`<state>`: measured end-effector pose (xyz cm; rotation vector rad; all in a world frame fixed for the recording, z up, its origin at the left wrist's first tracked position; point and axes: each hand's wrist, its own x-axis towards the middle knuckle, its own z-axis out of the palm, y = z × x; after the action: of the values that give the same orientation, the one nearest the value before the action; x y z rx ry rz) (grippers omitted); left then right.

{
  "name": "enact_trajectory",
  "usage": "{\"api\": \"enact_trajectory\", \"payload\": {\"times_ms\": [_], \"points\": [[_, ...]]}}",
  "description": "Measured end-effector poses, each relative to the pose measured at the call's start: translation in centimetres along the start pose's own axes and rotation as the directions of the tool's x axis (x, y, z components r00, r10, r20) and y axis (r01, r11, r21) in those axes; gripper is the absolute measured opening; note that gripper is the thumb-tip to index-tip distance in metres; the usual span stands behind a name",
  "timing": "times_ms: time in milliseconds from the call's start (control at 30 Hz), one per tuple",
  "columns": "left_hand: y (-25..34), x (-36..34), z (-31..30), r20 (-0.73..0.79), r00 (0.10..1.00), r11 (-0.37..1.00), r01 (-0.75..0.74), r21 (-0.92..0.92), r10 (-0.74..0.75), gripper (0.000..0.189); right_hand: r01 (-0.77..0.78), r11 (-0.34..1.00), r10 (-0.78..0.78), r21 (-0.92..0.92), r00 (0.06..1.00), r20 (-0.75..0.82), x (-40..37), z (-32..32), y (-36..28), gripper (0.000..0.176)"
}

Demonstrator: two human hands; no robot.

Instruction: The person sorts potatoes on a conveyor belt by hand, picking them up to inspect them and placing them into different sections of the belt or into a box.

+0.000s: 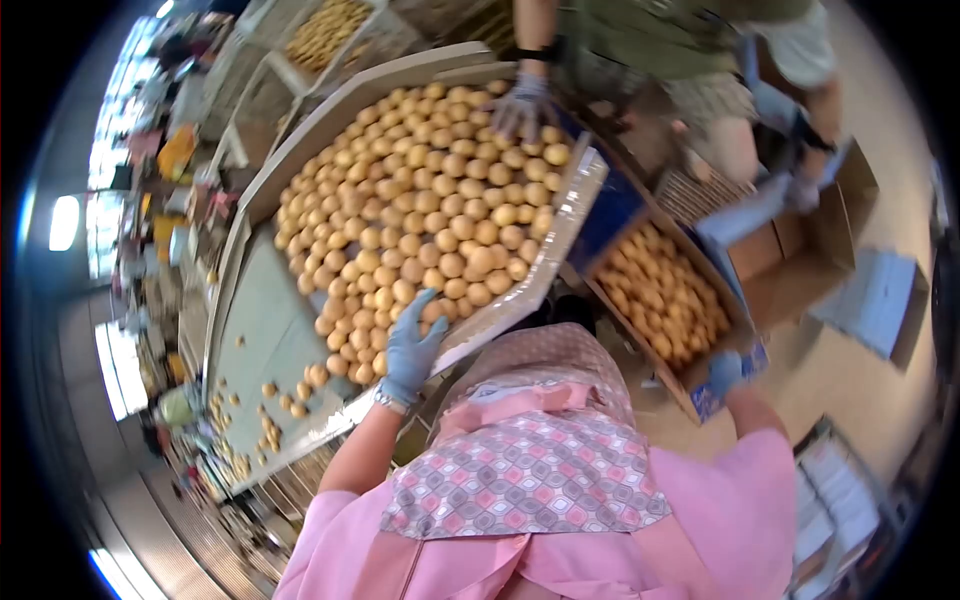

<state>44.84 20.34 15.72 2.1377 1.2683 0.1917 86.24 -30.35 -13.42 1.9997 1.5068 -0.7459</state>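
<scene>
My left hand (412, 345), in a blue glove, lies with fingers spread at the near edge of a sorting table. It touches the round yellow-brown fruits (440, 215) heaped there. On my right, a long cardboard box (690, 398) full of the same fruit (665, 300) stands against the table's side. My right hand (728, 372), also gloved in blue, is closed over the near end of this box; its fingertips are partly hidden.
Across the table a co-worker's gloved hand (522, 108) rests on the fruit. Their other hand (802, 192) is by an open cardboard box (800, 250). A green belt (265, 325) with scattered fruit runs left. Crates (330, 35) stand behind.
</scene>
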Motion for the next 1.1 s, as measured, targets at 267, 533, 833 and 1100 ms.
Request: {"api": "enact_trajectory", "payload": {"times_ms": [267,533,833,1100], "points": [[-1.4,-1.9,-0.3,-0.263,0.963,0.971,-0.008,-0.241,-0.057,0.054,0.01,1.0,-0.009,-0.003,0.979,0.204,0.1,-2.5,-1.3,0.03],[-4.2,-6.6,-4.8,-0.495,0.792,0.867,0.086,-0.49,-0.358,0.056,0.689,0.675,0.01,0.263,0.348,-0.937,6.3,-44.2,-18.7,0.03],[-11.6,-11.6,-6.2,-0.686,0.534,0.825,0.037,-0.564,-0.494,0.057,0.624,0.768,-0.203,0.145,0.452,-0.868,10.9,-41.8,-23.6,0.026],[-11.1,-11.7,-6.1,-0.674,0.518,0.784,-0.011,-0.62,-0.526,0.059,0.605,0.352,-0.008,0.715,0.765,-0.644,14.3,-46.9,-27.2,0.028]]}}
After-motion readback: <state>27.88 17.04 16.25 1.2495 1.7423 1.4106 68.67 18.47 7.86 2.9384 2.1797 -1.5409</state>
